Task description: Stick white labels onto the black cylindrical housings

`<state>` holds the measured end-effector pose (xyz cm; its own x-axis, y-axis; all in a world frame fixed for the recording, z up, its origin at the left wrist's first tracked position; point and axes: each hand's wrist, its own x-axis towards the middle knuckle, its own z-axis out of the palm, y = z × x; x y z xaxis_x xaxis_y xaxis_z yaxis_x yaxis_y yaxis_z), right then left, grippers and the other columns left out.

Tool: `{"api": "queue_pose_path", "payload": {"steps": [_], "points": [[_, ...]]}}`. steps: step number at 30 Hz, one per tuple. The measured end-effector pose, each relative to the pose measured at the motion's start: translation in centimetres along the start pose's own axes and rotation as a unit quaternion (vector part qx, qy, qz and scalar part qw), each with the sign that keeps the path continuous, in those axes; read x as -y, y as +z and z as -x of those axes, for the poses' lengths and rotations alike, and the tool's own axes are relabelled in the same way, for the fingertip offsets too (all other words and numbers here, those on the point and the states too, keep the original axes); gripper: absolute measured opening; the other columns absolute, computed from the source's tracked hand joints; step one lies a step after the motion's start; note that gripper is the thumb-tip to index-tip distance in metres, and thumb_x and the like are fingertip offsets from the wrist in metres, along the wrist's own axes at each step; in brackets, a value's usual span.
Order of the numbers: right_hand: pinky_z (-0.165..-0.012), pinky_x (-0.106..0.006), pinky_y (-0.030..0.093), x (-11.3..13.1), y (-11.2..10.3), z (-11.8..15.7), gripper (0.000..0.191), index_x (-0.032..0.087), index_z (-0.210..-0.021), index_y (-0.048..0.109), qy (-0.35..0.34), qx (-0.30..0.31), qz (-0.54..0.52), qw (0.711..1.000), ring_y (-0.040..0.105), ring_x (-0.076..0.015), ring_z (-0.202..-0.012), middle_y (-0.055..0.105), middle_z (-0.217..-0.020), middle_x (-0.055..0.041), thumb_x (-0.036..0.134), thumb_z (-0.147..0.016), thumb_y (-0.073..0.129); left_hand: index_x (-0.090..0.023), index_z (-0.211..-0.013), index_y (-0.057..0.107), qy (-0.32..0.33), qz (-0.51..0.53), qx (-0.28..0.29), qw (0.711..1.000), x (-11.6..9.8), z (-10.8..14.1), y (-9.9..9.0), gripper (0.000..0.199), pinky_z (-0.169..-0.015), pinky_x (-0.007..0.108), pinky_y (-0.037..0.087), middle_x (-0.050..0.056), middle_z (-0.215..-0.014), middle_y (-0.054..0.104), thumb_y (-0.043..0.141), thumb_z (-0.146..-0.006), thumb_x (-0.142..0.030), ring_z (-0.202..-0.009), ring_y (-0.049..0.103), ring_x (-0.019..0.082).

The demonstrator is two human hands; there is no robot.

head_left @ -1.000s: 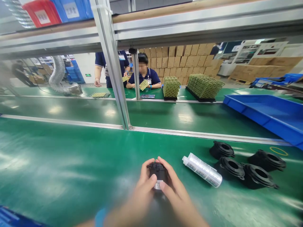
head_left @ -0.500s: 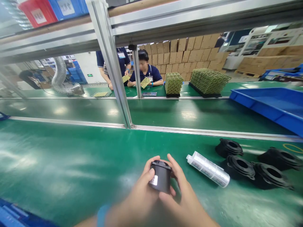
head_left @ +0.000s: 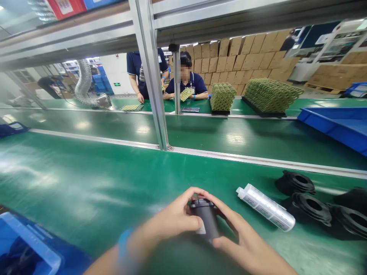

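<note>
A black cylindrical housing (head_left: 208, 219) with a white label low on its side is held between my two hands over the green tabletop (head_left: 114, 183). My left hand (head_left: 179, 219) grips it from the left, its thumb across the front by the label and its fingers over the top. From the right, my right hand (head_left: 237, 233) holds it, fingertips at the top rim and thumb near the lower edge. A roll of white labels (head_left: 266, 207) lies to the right. Beyond the roll are several black flanged parts (head_left: 311, 208).
A blue bin (head_left: 31, 248) with dark contents stands at the lower left. Behind the metal rail (head_left: 229, 156) and upright post (head_left: 151, 76) runs a green belt with a blue tray (head_left: 338, 126). Two people work across it, near stacked yellow-green lattice pieces (head_left: 271, 95).
The view has swung left, bringing the blue bin further in. My left thumb has slid across the housing's front, partly covering the label, and the fingers of both hands now meet over its top.
</note>
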<state>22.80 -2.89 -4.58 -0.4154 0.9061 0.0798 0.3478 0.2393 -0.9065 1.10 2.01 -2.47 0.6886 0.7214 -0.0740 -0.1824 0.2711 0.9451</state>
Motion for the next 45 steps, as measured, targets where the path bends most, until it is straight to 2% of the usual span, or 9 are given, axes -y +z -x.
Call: {"api": "queue_pose_path", "payload": {"steps": [6,10,13,16,23,29,39,42,45], "points": [[-0.115,-0.051,0.031,-0.39,0.04,-0.03,0.073,0.035,-0.151,0.031,0.01,0.003,-0.034,0.999,0.03,-0.0323,-0.142,0.03,-0.157,-0.0042,0.044,-0.089,0.069,-0.024,-0.126,0.05,-0.011,0.002,0.017,1.0,0.72,-0.02,-0.36,0.061,-0.09,0.038,0.045,0.008,-0.113,0.056,0.076,-0.07,-0.018,-0.098,0.057,0.022],[-0.115,-0.05,0.032,-0.35,0.12,-0.12,0.073,0.036,-0.151,0.031,0.019,0.003,-0.027,0.999,0.031,-0.0312,-0.141,0.029,-0.157,-0.0039,0.045,-0.089,0.068,-0.024,-0.127,0.048,-0.012,-0.009,0.023,1.0,0.68,0.0,-0.29,0.064,-0.082,0.031,0.048,0.007,-0.114,0.054,0.071,-0.069,-0.011,-0.092,0.057,0.018],[-0.115,-0.05,0.033,-0.39,0.1,-0.09,0.073,0.037,-0.15,0.032,0.024,0.004,-0.021,0.999,0.031,-0.0308,-0.142,0.029,-0.157,-0.0029,0.044,-0.089,0.07,-0.025,-0.129,0.047,-0.023,-0.048,0.018,0.998,0.41,0.08,-0.28,0.066,-0.079,0.029,0.049,0.008,-0.117,0.053,0.069,-0.068,-0.008,-0.095,0.058,0.019],[-0.115,-0.048,0.034,-0.55,0.06,-0.01,0.073,0.039,-0.149,0.033,0.027,0.008,-0.026,0.999,0.031,-0.0302,-0.142,0.03,-0.157,-0.0008,0.044,-0.088,0.071,-0.024,-0.131,0.044,-0.02,-0.065,0.023,0.997,0.22,0.05,-0.3,0.07,-0.081,0.031,0.05,0.009,-0.12,0.053,0.068,-0.068,-0.007,-0.101,0.058,0.021],[-0.114,-0.043,0.037,-0.4,0.03,-0.21,0.07,0.04,-0.149,0.032,0.018,0.001,-0.078,0.997,0.03,-0.0289,-0.142,0.03,-0.157,0.002,0.044,-0.09,0.069,-0.023,-0.13,0.044,0.013,0.016,0.084,0.996,0.39,-0.08,-0.29,0.059,-0.095,0.041,0.046,0.011,-0.123,0.054,0.07,-0.077,-0.015,-0.114,0.055,0.026],[-0.114,-0.045,0.037,-0.68,0.19,-0.19,0.07,0.041,-0.149,0.031,0.011,0.001,-0.063,0.998,0.028,-0.0291,-0.143,0.029,-0.157,0.0023,0.044,-0.09,0.068,-0.023,-0.127,0.045,0.001,0.024,0.066,0.998,0.84,-0.2,-0.52,0.062,-0.096,0.045,0.045,0.01,-0.12,0.054,0.075,-0.073,-0.022,-0.106,0.059,0.026],[-0.112,-0.046,0.04,-0.93,0.37,-0.01,0.07,0.039,-0.149,0.034,0.016,-0.005,-0.034,0.999,0.033,-0.03,-0.14,0.031,-0.156,0.0004,0.044,-0.089,0.069,-0.025,-0.128,0.044,-0.024,-0.003,0.05,0.998,1.0,-0.13,-0.56,0.065,-0.072,0.024,0.046,0.004,-0.108,0.055,0.067,-0.07,-0.007,-0.087,0.059,0.014],[-0.112,-0.047,0.039,-0.96,0.41,0.0,0.069,0.04,-0.148,0.034,0.021,-0.002,-0.037,0.999,0.033,-0.0303,-0.14,0.031,-0.156,0.0003,0.044,-0.089,0.07,-0.026,-0.131,0.043,-0.028,-0.018,0.046,0.998,0.92,-0.11,-0.59,0.068,-0.077,0.029,0.048,0.006,-0.111,0.056,0.069,-0.07,-0.009,-0.093,0.061,0.018],[-0.112,-0.047,0.038,-0.84,0.32,-0.09,0.07,0.039,-0.147,0.036,0.031,-0.01,-0.079,0.996,0.034,-0.0308,-0.139,0.032,-0.155,-0.0019,0.043,-0.087,0.072,-0.026,-0.132,0.046,-0.02,-0.007,0.038,0.999,0.38,-0.02,-0.58,0.067,-0.088,0.034,0.047,0.008,-0.122,0.055,0.074,-0.071,-0.017,-0.107,0.058,0.024]]}}
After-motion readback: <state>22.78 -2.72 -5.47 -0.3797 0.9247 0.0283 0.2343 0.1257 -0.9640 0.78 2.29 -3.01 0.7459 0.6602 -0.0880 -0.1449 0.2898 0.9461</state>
